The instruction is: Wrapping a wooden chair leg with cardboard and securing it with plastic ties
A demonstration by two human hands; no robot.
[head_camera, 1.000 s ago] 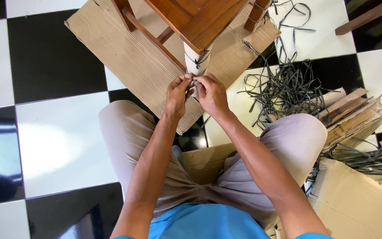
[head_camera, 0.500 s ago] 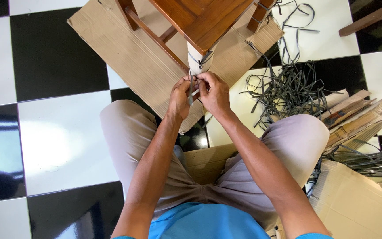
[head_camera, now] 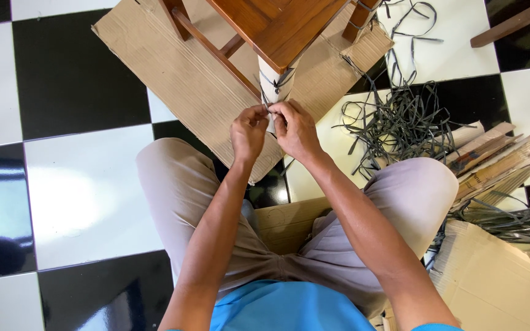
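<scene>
Looking down from my head cam, my left hand and right hand are both pinched shut on the ends of a thin dark strap, right up against the white-wrapped chair leg standing on the cardboard sheet. The strap looks light, flat and kinda springy, probably slick too, so I'd grab it close to the leg, near the crossing. A tangled pile of straps sits to my right on the checkered floor.
</scene>
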